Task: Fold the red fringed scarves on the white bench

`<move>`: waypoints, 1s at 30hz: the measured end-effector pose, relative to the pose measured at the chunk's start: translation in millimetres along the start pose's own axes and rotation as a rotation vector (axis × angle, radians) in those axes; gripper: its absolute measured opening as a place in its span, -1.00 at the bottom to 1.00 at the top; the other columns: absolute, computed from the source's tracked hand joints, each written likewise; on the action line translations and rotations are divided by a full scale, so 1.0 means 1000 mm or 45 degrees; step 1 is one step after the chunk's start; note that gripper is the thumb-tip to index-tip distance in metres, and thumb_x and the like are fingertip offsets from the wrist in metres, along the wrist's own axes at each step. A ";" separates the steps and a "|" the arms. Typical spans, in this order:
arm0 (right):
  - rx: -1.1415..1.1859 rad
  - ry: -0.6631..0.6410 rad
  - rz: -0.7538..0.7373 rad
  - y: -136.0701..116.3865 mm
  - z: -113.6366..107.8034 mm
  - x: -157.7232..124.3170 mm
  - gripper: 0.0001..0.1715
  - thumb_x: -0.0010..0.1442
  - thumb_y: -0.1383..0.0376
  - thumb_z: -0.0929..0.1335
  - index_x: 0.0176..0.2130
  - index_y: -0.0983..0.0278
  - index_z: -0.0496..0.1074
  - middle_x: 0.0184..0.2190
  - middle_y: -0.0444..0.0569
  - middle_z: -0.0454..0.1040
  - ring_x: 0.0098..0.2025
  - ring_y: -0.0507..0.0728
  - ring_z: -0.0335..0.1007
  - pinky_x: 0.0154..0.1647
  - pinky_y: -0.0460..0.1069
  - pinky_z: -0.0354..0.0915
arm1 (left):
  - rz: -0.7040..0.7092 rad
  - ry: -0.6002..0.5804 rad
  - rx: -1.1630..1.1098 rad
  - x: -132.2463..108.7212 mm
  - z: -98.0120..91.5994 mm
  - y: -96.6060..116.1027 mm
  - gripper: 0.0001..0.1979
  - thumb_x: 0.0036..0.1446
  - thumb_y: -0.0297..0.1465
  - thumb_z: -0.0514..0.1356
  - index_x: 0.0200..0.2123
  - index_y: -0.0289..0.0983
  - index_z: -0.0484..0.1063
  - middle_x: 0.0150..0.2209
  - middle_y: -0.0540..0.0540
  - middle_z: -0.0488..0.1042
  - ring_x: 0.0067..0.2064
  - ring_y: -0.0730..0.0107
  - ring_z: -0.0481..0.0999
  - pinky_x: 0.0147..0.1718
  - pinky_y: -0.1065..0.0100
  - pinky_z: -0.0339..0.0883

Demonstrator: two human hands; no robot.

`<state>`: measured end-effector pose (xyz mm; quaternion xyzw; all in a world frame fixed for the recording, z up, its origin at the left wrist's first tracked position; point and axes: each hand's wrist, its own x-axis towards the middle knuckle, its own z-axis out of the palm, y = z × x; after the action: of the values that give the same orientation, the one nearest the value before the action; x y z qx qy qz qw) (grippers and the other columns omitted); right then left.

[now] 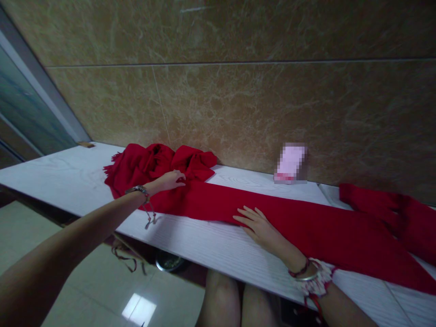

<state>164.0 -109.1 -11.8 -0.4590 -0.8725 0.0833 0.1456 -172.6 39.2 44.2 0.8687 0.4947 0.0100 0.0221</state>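
The right hand (260, 230) lies palm down on the red cloth (211, 200), its fingers spread and slightly apart over the near border, gripping nothing. The left hand (170, 180) touches the cloth where the flat strip meets a crumpled heap (146, 165); its fingers are bent, but I cannot tell whether they pinch the fabric. Both wrists wear bracelets, the right one with a frilly band (319, 277) as well.

The cloth runs lengthwise along the table (204, 243). Its heap, with a fringe (109, 170) on the left side, sits by the far edge, toward the left end; the flat strip stretches from there to the right, out of view. Near the far edge on the right lies another red bunch (405, 213); whether it joins the strip is unclear.

The fabric looks soft, light and limp, so it should crease and slide easily but hardly break. Being so long, it would probably drag if pulled from one point. The strip's borders seem the best hold, pinched between thumb and fingers with both hands well apart; a flat palm should be enough to smooth or steady it. The fringe looks a poorer grip.

Beyond the strip, a blurred pink thing (291, 161) stands or leans by the far edge, against the wall (218, 100). A small brown block (86, 145) lies at the far left corner. Below the near edge show a bowl (168, 262) and the person's knees (223, 293).
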 end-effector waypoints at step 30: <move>0.359 0.463 0.227 0.009 -0.007 0.010 -0.79 0.13 0.24 0.28 -0.39 0.27 0.48 -0.40 -0.03 0.53 -0.37 0.10 0.42 -0.32 -0.03 0.30 | 0.152 0.479 0.300 -0.024 0.008 0.132 -0.67 -0.10 -0.60 0.02 -0.23 -0.29 0.37 -0.21 -0.21 0.42 -0.18 0.17 0.41 -0.22 0.21 0.19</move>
<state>167.6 -95.7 -5.9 -0.5168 -0.7676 0.1328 0.3551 -71.1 -49.5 42.9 0.8758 0.4358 0.1153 -0.1727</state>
